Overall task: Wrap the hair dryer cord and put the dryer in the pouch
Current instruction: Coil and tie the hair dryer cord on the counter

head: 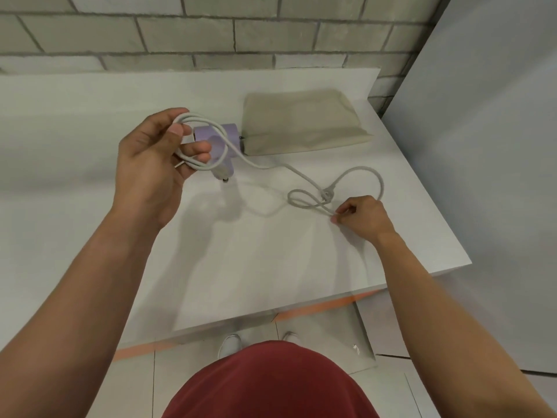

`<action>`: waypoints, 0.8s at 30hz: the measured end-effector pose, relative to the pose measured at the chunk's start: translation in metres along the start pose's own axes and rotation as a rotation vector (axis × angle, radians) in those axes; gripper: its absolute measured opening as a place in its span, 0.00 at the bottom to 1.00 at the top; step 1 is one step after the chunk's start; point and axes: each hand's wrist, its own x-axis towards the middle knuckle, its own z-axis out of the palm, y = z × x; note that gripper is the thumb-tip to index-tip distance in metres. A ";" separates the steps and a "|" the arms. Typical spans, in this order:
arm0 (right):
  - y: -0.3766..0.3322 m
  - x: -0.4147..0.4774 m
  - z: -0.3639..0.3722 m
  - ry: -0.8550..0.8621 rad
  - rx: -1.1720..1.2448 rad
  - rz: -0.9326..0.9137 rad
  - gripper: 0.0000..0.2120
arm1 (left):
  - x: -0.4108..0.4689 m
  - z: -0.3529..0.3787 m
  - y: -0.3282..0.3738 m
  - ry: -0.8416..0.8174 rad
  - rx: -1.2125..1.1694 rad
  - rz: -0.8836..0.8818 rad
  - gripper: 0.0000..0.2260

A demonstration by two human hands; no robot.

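The lilac hair dryer [230,131] sits around 11 o'clock on the white table [241,251]. Its barrel end is right up against the beige pouch [304,122], which lies at 2 o'clock from it.

We've got the cord [360,168] in both hands. Our left hand [150,167], at 9 o'clock of the dryer, has fingers and thumb curled round a couple of gathered loops. Our right hand [366,217], down at 4 o'clock, pinches the loose run between thumb and fingertips, just beside a little tangle of loops lying on the table.

The cord looks soft but springy, so we reckon the coils will pop open unless they're gripped where the strands cross. The dryer looks small, light and smooth plastic, so the handle is probably the place to grab it. The pouch is limp cloth, so its mouth likely needs a hand to open it. We can't tell where the plug is.
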 end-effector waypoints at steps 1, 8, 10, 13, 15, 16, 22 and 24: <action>-0.002 0.001 0.000 -0.035 -0.003 0.018 0.05 | 0.002 -0.003 0.001 0.033 -0.026 0.006 0.10; -0.001 0.003 -0.009 -0.101 0.096 0.112 0.07 | 0.007 -0.023 0.009 0.155 -0.051 0.037 0.09; -0.006 0.004 -0.012 -0.218 0.061 0.102 0.12 | 0.002 -0.018 0.005 0.104 0.009 0.027 0.09; -0.019 -0.001 -0.024 -0.264 -0.176 0.060 0.17 | -0.009 -0.005 -0.002 0.030 0.081 0.002 0.09; -0.040 -0.011 -0.034 -0.079 -0.276 -0.053 0.16 | -0.016 0.003 -0.006 -0.031 0.129 -0.003 0.09; -0.056 -0.019 -0.037 0.037 -0.203 -0.131 0.14 | -0.018 0.007 -0.008 -0.060 0.153 -0.005 0.08; -0.146 -0.069 -0.030 -0.250 0.493 -0.447 0.08 | -0.025 0.029 -0.017 -0.178 0.276 0.040 0.08; -0.153 -0.075 -0.022 -0.338 0.535 -0.494 0.07 | -0.024 0.032 -0.017 -0.206 0.373 0.105 0.09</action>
